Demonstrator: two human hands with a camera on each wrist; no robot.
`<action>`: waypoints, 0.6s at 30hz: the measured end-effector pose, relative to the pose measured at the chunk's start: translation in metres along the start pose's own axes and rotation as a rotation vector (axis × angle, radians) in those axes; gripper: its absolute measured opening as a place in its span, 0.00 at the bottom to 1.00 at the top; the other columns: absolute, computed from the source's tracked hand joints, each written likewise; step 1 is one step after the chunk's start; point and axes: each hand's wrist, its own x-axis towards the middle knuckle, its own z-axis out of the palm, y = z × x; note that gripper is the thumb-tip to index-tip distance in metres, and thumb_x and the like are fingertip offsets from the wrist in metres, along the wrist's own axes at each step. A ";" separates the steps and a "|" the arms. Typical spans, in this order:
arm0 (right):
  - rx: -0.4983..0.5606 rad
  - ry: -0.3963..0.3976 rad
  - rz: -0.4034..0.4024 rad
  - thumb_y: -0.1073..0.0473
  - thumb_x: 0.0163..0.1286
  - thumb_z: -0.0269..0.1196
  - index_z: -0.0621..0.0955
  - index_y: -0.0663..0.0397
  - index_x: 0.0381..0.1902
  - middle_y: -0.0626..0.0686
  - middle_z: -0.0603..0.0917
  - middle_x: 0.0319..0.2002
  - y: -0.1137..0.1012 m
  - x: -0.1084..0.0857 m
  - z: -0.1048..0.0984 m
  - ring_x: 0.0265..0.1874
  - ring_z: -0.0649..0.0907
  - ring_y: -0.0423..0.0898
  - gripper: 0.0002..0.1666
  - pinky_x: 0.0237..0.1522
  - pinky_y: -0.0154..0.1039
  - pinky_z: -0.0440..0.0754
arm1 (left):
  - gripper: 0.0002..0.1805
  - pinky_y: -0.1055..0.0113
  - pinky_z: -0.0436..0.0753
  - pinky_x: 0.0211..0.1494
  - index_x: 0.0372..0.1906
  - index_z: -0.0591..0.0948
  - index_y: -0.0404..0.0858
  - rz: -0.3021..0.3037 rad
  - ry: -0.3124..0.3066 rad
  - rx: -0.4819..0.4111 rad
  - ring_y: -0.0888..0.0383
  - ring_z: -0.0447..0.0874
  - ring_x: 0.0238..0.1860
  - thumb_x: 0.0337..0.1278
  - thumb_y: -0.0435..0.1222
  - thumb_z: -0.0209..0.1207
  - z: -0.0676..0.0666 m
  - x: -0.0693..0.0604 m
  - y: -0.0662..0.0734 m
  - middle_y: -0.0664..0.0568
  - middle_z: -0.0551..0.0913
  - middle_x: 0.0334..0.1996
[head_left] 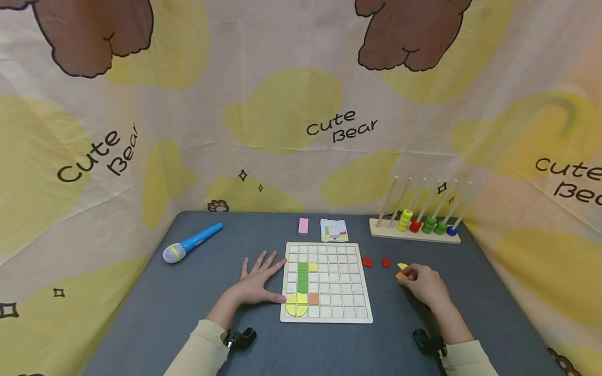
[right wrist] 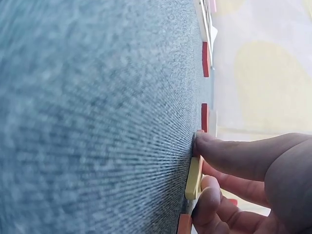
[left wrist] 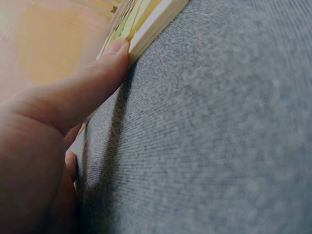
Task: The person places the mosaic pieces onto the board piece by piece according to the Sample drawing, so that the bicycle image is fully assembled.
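Note:
My left hand (head_left: pixel 256 282) lies with spread fingers at the left edge of a pale wooden grid board (head_left: pixel 348 314). Its thumb (left wrist: pixel 109 61) presses that edge in the left wrist view. Green, yellow and orange tiles lie on the board, a yellow circle (head_left: pixel 297 304) among them at the lower left. Right of the board, my right hand (head_left: pixel 427 284) pinches a small orange tile (head_left: pixel 401 277) at its fingertips. A yellow tile (head_left: pixel 402 266) sits just behind it. The right wrist view shows a yellow tile (right wrist: pixel 193 178) by the fingers; the grip there is partly hidden.
Two red tiles, one nearer the board (head_left: pixel 367 262) and one farther right (head_left: pixel 386 262), lie between board and right hand. Behind the board are a pattern card (head_left: pixel 334 230) and pink block (head_left: pixel 303 226). A bead counting stand (head_left: pixel 414 231) stands back right, a blue microphone (head_left: pixel 195 242) far left.

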 end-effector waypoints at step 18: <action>0.027 0.041 0.001 0.56 0.63 0.73 0.82 0.57 0.36 0.53 0.79 0.29 -0.008 -0.001 0.004 0.29 0.75 0.49 0.13 0.29 0.40 0.68 | 0.59 0.31 0.23 0.73 0.81 0.54 0.62 -0.006 0.000 0.010 0.43 0.29 0.82 0.43 0.72 0.66 -0.001 0.000 0.001 0.53 0.43 0.83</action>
